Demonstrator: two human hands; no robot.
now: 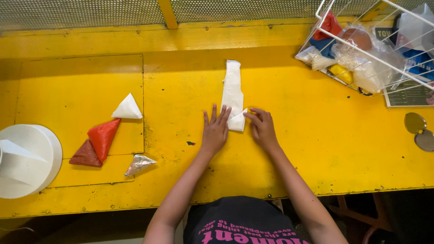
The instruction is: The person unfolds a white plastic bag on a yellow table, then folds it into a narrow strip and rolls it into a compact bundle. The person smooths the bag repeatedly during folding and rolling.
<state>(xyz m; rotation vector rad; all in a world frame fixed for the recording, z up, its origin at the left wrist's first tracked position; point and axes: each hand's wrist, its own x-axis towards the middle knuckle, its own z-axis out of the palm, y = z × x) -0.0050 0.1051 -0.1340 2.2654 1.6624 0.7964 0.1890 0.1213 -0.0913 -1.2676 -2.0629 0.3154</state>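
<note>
White plastic strip [232, 92] lies mid-frame on the yellow tabletop [316, 144], its lower end folded into a triangle. The left hand [215, 131] presses flat, fingers spread, while the right hand [262, 128] pinches the fold. Folded triangular packets, white [128, 109], red [103, 137] and silver [139, 164], sit at left.

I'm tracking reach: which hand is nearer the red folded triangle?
Left. The left hand lies right of the red triangle, beside the white strip; the right hand is farther right.
</note>
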